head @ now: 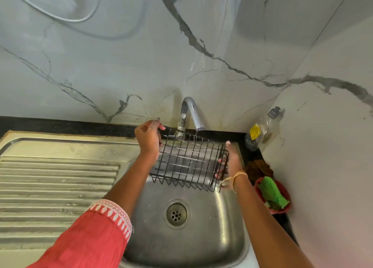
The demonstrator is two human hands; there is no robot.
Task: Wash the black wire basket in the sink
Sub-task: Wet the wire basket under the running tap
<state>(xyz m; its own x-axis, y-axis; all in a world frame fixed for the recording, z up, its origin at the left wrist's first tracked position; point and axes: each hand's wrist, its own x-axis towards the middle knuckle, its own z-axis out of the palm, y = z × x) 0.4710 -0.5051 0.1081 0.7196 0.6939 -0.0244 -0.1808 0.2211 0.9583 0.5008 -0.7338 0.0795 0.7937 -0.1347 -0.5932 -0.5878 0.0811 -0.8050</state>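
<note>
- Left hand [149, 138] and right hand [230, 160] grip the black wire basket [187, 162] under the tap [190, 114], above the sink [201, 237].
- Soap bottle [260, 130] stands at the sink's back right corner; red bowl [282, 197] at its right edge.

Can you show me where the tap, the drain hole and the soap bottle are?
tap [189, 108], head view, top of the curved spout
drain hole [176, 214], head view, centre of the strainer
soap bottle [262, 128], head view, middle of the clear body

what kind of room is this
Most likely a home kitchen, at the washing-up spot: a steel sink with a ribbed drainboard, a tap on a marble-look wall, and a dish soap bottle in the corner.
</note>
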